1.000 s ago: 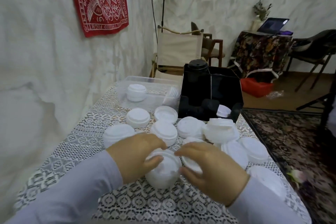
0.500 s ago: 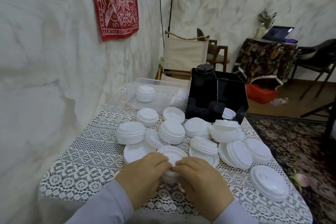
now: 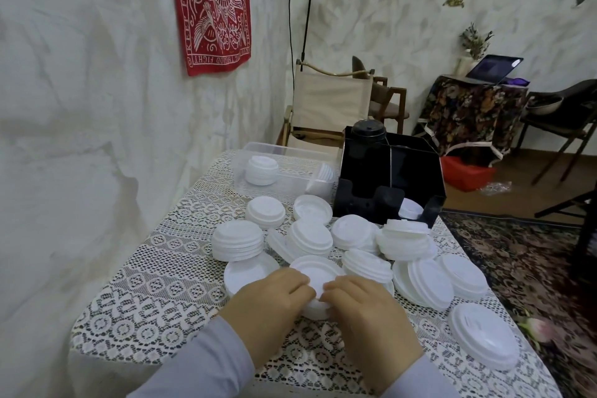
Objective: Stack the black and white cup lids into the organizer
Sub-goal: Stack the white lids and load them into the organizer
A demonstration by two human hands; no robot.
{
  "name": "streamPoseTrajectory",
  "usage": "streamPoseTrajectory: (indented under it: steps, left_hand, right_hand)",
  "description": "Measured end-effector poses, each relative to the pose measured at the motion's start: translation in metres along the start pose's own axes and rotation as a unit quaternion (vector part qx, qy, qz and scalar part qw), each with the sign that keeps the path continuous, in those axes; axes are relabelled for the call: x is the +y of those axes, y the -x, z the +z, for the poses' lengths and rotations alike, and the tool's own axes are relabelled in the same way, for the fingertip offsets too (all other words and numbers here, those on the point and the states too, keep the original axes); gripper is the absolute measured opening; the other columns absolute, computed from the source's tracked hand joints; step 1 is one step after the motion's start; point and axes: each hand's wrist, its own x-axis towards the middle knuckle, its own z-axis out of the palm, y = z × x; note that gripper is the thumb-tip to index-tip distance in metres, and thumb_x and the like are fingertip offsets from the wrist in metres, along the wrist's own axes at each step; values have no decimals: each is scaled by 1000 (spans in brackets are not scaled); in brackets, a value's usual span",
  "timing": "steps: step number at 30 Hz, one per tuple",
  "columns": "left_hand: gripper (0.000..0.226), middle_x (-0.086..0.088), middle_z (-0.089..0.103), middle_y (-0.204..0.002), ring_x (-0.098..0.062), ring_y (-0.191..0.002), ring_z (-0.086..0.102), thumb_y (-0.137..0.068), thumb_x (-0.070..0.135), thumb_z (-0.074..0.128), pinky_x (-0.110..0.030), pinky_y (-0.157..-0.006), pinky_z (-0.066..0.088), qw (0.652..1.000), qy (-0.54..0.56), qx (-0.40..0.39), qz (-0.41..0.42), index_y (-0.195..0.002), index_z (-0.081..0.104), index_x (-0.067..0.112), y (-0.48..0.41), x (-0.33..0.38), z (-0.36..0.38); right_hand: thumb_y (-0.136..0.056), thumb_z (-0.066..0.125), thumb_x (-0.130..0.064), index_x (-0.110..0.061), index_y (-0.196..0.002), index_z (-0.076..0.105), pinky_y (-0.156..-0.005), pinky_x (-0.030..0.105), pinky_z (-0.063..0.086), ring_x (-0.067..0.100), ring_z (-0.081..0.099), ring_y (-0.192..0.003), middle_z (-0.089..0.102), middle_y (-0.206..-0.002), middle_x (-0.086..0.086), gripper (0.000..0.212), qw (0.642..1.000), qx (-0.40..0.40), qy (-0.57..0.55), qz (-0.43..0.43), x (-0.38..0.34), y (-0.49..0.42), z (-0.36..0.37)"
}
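Observation:
My left hand (image 3: 268, 310) and my right hand (image 3: 365, 317) both clasp a short stack of white lids (image 3: 315, 271) near the table's front, fingertips meeting over its near rim. Around it lie several white lid piles, such as one at the left (image 3: 237, 239) and a flat one at the right front (image 3: 481, 333). The black organizer (image 3: 416, 178) stands at the back of the table. A stack of black lids (image 3: 368, 131) rises from its rear left slot, and white lids (image 3: 410, 208) sit low in its front right slot.
A clear plastic tub (image 3: 284, 171) with more white lids stands left of the organizer, close to the wall. The lace-covered table (image 3: 145, 300) ends just behind the organizer. Chairs and a patterned rug (image 3: 517, 262) are to the right.
The view has pulled back and tilted up. Both hands have closed in on the lid stack, fingertips now meeting on its near rim; the stack stays on the table.

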Motion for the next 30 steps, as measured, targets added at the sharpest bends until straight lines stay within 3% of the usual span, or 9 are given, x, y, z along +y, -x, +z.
streamPoseTrajectory:
  steps: [3, 5, 8, 15, 21, 24, 30]
  left_hand:
    - [38, 7, 63, -87, -10, -78, 62, -50, 6, 80, -20, -48, 49, 1000, 2, 15, 3, -82, 66, 22, -9, -2, 10]
    - [22, 8, 62, -87, -8, -78, 60, -63, 11, 63, -19, -48, 48, 1000, 4, 18, 10, -81, 64, 23, -14, -3, 15]
    - [26, 10, 56, -93, -6, -82, 56, -69, 17, 41, -17, -48, 47, 999, 20, 24, 10, -86, 59, 25, -16, -6, 17]
    - [27, 12, 48, -113, -3, -104, 52, -82, 30, 48, -19, -64, 54, 996, 73, 31, 35, -108, 50, 28, -14, -18, 20]
    - [28, 12, 49, -119, -6, -114, 51, -85, 33, 50, -19, -93, 45, 995, 89, 36, 38, -111, 52, 25, -11, -20, 13]
    - [28, 11, 55, -117, -7, -115, 51, -83, 31, 53, -20, -95, 43, 994, 92, 37, 35, -110, 53, 26, -9, -20, 11]
    - [33, 7, 63, -115, -7, -116, 50, -83, 30, 55, -19, -99, 39, 993, 107, 43, 16, -115, 53, 24, -5, -17, 3]
  right_hand:
    - [-73, 52, -21, -26, -83, 63, -75, 21, 45, 11, 64, -87, 67, -90, -14, 16, 1000, 1, 11, 4, 8, 2, 6]
    - [-72, 49, -20, -26, -82, 63, -77, 20, 43, 10, 62, -88, 67, -90, -14, 18, 1000, 17, 7, 7, 11, 3, 10]
    - [-74, 50, -22, -27, -84, 60, -75, 21, 48, 9, 59, -89, 67, -89, -14, 15, 999, 46, -6, 12, 14, 3, 16]
    - [-70, 54, -26, -32, -85, 50, -74, 16, 39, 2, 54, -86, 66, -85, -18, 17, 998, 53, -40, 8, 22, -1, 17]
    - [-75, 56, -28, -29, -76, 68, -75, 18, 43, 5, 61, -82, 67, -86, -17, 13, 998, 30, -58, 11, 24, -2, 12]
    - [-75, 56, -27, -28, -77, 69, -69, 20, 51, 7, 62, -79, 68, -86, -15, 13, 997, 21, -75, 9, 23, -3, 6]
    - [-80, 54, -25, -26, -85, 66, -71, 22, 51, 5, 60, -83, 67, -89, -17, 13, 994, 18, -105, 27, 13, -4, -2]
